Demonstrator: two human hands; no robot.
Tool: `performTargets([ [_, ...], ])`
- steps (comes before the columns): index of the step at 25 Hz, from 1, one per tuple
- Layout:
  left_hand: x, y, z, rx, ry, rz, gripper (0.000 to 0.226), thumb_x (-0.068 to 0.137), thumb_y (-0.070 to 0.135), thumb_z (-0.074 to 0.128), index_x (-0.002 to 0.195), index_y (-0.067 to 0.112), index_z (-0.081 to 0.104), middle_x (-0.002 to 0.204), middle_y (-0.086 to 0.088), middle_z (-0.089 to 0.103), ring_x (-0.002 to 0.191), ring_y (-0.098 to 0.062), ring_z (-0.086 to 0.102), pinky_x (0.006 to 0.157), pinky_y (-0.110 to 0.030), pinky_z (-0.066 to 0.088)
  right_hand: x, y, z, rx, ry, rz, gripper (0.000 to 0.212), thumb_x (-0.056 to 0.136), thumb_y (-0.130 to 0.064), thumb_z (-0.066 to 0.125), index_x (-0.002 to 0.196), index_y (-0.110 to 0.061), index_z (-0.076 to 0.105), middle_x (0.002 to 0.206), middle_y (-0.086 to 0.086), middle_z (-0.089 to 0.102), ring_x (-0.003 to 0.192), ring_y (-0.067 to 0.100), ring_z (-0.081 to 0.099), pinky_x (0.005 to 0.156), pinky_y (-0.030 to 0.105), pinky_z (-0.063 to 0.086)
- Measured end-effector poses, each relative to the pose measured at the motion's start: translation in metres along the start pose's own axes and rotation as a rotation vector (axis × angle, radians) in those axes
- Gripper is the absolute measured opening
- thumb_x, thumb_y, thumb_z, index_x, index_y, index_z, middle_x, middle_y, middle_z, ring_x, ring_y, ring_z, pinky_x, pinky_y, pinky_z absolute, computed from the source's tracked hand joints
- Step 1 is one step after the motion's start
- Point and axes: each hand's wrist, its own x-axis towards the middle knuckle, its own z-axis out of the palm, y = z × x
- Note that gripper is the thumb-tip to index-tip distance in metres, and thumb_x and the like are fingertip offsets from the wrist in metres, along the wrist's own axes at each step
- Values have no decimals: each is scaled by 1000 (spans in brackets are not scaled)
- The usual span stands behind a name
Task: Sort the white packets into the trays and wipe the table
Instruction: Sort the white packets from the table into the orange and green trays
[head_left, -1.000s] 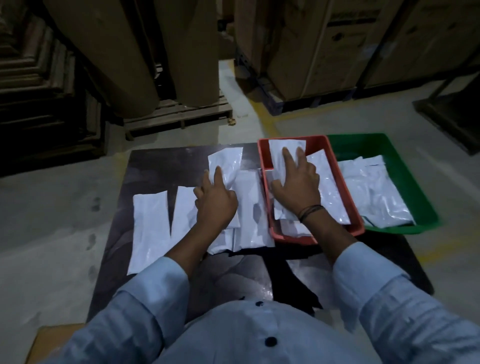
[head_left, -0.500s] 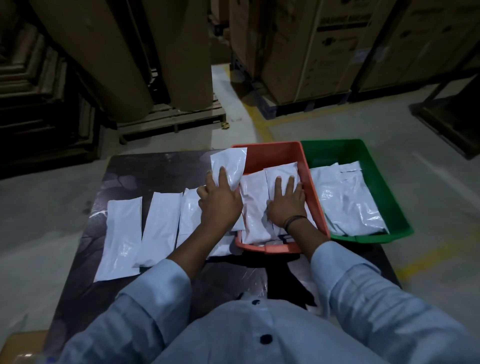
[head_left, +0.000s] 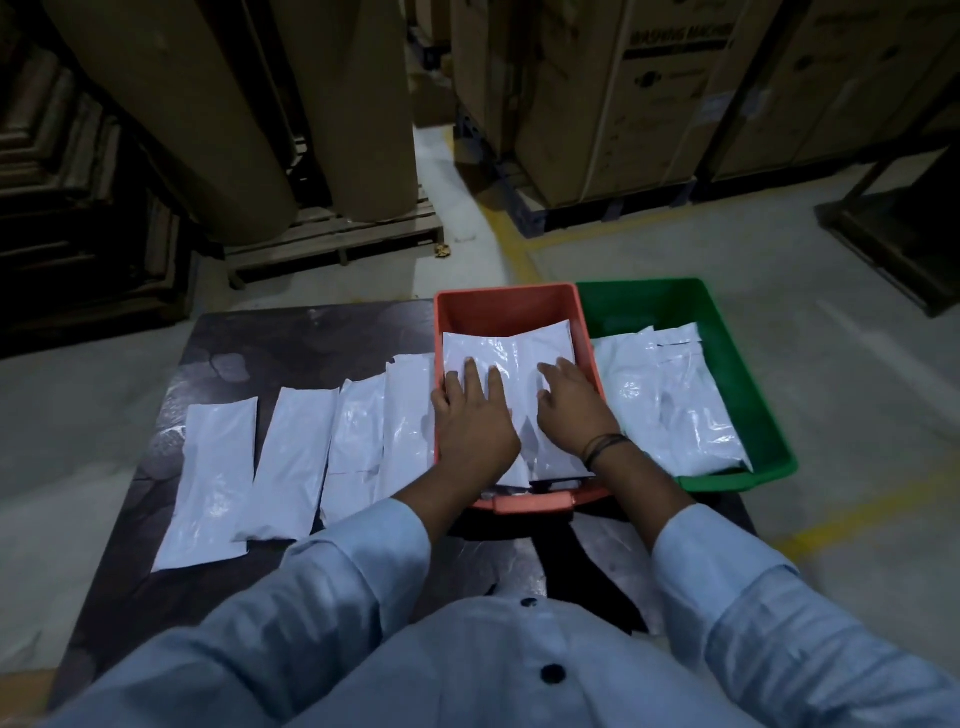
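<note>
Both of my hands lie flat on white packets (head_left: 511, 353) inside the red tray (head_left: 506, 306). My left hand (head_left: 475, 421) presses the left packet with fingers spread. My right hand (head_left: 574, 402) presses the right one. Neither hand grips anything. Several white packets (head_left: 291, 462) lie side by side on the dark table (head_left: 291, 343) to the left of the red tray. The green tray (head_left: 660, 299) stands right of the red one and holds more white packets (head_left: 675, 405).
Large brown paper rolls (head_left: 218, 104) stand on a wooden pallet (head_left: 332, 244) beyond the table. Cardboard boxes (head_left: 649, 104) are stacked at the back right. A dark frame (head_left: 893, 223) stands at the far right on the concrete floor.
My left hand carried a packet from the table into the red tray and now lies flat on it. My right hand stayed on the packets in the tray.
</note>
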Motion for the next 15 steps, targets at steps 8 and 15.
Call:
performTargets([
  [8, 10, -8, 27, 167, -131, 113, 65, 108, 43, 26, 161, 10, 11, 167, -22, 14, 153, -43, 14, 124, -57, 1, -5, -9, 11, -325, -73, -54, 63, 89, -28, 60, 143, -6, 38, 156, 29, 24, 146, 42, 22, 120, 46, 22],
  [15, 8, -9, 24, 152, -5, 120, 63, 107, 46, 26, 160, 11, 22, 164, -23, 25, 152, -42, 20, 123, -62, 0, -3, -6, 14, -289, -62, -36, 60, 90, -29, 59, 141, -7, 39, 154, 27, 28, 146, 41, 23, 120, 46, 23],
])
